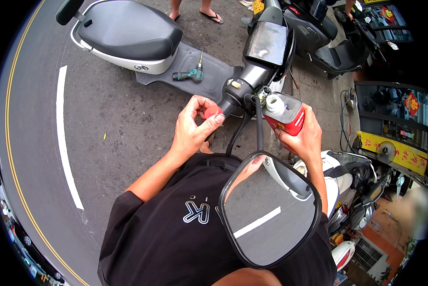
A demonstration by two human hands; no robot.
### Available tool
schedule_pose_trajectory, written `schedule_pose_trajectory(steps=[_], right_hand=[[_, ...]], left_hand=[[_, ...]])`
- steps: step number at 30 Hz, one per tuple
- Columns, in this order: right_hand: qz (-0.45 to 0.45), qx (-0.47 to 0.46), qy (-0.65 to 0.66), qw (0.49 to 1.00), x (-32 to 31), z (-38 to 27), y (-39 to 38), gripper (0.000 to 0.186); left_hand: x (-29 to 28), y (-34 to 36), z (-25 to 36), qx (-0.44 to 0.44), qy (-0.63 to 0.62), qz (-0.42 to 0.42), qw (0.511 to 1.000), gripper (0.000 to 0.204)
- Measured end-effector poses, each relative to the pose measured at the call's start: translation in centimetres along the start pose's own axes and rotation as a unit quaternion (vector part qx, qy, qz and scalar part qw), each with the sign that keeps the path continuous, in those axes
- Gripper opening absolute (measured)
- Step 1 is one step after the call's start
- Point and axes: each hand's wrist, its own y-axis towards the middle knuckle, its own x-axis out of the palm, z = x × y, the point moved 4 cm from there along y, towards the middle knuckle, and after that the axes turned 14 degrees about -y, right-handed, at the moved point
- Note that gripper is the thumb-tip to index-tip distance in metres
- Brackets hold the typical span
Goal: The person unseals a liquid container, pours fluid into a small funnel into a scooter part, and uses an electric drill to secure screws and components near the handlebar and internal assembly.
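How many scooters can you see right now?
3: the grey-seated scooter lying across the road in front, a dark one top right, a white one at lower right. More may be hidden beyond.

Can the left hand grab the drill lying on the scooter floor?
Probably, but not right away. The left hand pinches a red cap. The way to the drill on the scooter's footboard looks open, a stretch beyond it.

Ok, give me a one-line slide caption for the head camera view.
Left hand pinches a small red cap; right hand holds an opened red rectangular metal can beside a scooter handlebar.
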Motion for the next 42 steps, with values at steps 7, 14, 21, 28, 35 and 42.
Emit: schedule_pose_trajectory(steps=[7,14,21,28,35,42], right_hand=[[0.019,0.026,0.149,0.988,2.7,2.5,-0.7,0.076],[0.114,-0.002,0.475,0.873,6.5,4.2,-2.6,0.079],[0.15,0.001,0.404,0.902,6.1,4.3,-9.7,0.085],[0.168,0.087,0.345,0.919,7.3,0.4,-19.9,0.084],[0.15,0.19,0.303,0.922,10.0,-5.9,-28.2,0.082],[0.134,0.273,0.315,0.899,12.7,-8.6,-35.2,0.089]], left_hand=[[0.2,-0.5,0.2,0.023,0.043,0.016,0.999,0.03],[4.3,-5.4,3.3,0.114,0.368,-0.006,0.923,0.04],[9.6,-3.8,3.2,0.193,0.268,-0.214,0.919,0.046],[12.7,-5.8,1.9,0.198,0.354,-0.398,0.823,0.04],[10.9,-10.6,1.1,0.101,0.372,-0.596,0.704,0.038],[12.9,-16.6,0.5,0.092,0.298,-0.812,0.492,0.039]])
